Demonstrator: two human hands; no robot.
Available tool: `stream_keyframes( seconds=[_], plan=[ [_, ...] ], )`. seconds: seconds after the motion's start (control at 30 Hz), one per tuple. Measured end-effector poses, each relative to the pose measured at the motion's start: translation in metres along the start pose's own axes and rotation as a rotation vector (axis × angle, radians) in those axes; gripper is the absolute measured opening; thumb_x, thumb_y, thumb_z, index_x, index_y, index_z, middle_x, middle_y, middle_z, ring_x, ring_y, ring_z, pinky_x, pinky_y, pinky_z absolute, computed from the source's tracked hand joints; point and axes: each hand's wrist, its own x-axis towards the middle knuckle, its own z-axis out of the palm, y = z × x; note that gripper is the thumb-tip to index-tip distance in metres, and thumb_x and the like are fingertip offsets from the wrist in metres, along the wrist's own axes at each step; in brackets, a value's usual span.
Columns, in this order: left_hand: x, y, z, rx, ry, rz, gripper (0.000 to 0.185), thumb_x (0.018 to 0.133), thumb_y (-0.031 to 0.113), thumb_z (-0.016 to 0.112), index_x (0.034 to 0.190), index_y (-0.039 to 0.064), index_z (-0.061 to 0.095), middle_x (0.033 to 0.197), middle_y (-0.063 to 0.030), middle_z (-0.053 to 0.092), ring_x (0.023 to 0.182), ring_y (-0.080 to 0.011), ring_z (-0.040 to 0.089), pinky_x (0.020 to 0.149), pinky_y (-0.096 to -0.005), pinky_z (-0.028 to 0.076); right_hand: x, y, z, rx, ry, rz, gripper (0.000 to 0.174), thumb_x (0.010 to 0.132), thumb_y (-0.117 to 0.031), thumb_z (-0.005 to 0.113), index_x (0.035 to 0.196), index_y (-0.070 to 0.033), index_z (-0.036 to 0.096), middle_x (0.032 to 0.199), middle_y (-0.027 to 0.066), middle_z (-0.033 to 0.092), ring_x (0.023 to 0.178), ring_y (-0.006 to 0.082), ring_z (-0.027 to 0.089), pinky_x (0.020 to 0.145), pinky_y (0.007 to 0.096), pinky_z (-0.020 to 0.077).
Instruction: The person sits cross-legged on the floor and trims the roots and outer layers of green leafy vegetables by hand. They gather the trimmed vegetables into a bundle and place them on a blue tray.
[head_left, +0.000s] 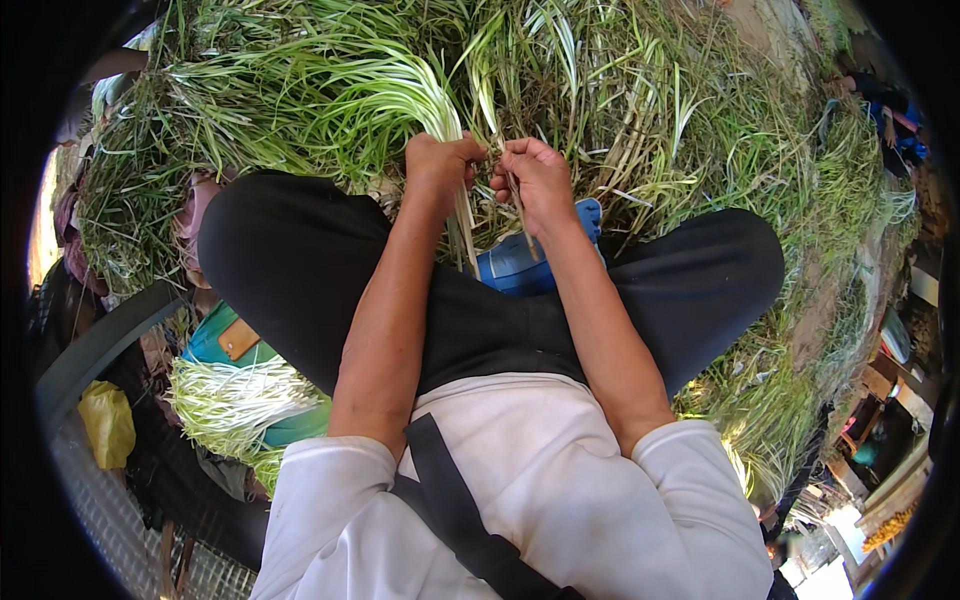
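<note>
My left hand (444, 166) is closed around a bunch of long, pale-stemmed leafy greens (435, 101), whose green tops bend away to the upper left. The white stem ends hang below the fist. Just to its right, my right hand (534, 180) pinches a single slender stalk (487, 112) with a brownish lower part and light green leaves above. The two hands nearly touch. Beneath them, between my legs, lies a blue object (517, 262), partly covered by my right forearm.
Loose green and dry stalks (675, 135) are heaped in front and along the right. At lower left, trimmed greens (240, 397) lie on a blue-green surface near an orange-brown phone-like object (238, 339). A yellow bag (107, 425) is farther left. Another person (892, 120) is at far right.
</note>
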Motion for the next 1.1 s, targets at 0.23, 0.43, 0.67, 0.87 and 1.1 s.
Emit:
stream_keyframes(
  seconds=[0.23,0.43,0.67,0.87,1.1],
  plan=[
    [0.001,-0.02,0.004,0.094,-0.046,-0.052,0.009,0.073,0.002,0.073,0.073,0.0,0.064,0.057,-0.004,0.057,0.042,-0.0127,0.049,0.04,-0.0291,0.036,0.009,0.015,0.002,0.091,0.183,-0.047,0.006,0.09,-0.005,0.053,0.09,-0.005,0.059,0.069,0.0013,0.055,0.051,0.0085,0.051,0.04,0.0242,0.0426],
    [0.006,-0.036,0.006,0.16,-0.063,-0.007,0.008,0.071,0.0,0.073,0.072,0.0,0.065,0.06,-0.0053,0.059,0.045,-0.0133,0.052,0.042,-0.0303,0.039,0.009,0.007,-0.005,0.233,0.085,0.037,0.007,0.092,-0.011,0.059,0.09,-0.004,0.061,0.066,-0.0002,0.054,0.048,0.0065,0.047,0.038,0.0226,0.036],
    [0.009,-0.045,0.003,0.344,0.083,0.072,0.016,0.072,0.002,0.074,0.086,-0.001,0.066,0.063,-0.0061,0.061,0.047,-0.0148,0.055,0.042,-0.0314,0.042,0.01,0.003,-0.008,-0.063,0.111,-0.051,0.009,0.092,-0.013,0.064,0.093,-0.004,0.065,0.065,-0.0019,0.055,0.049,0.0065,0.048,0.042,0.0219,0.0386],
    [0.002,-0.02,0.007,-0.095,0.06,0.095,0.011,0.077,0.003,0.075,0.085,0.001,0.068,0.067,-0.0046,0.065,0.046,-0.0116,0.054,0.042,-0.0261,0.043,0.014,0.014,-0.006,-0.168,0.119,-0.179,0.01,0.087,-0.01,0.066,0.084,0.0,0.066,0.065,0.0024,0.061,0.051,0.01,0.056,0.045,0.0242,0.044],
    [0.002,-0.015,0.011,-0.1,0.011,0.141,0.01,0.078,0.001,0.073,0.086,0.0,0.068,0.068,-0.0046,0.065,0.045,-0.0106,0.054,0.042,-0.024,0.043,0.015,0.022,0.0,-0.484,0.156,-0.309,0.011,0.085,-0.01,0.067,0.085,0.001,0.067,0.065,0.0063,0.063,0.054,0.0103,0.057,0.051,0.0271,0.0484]
  ],
)
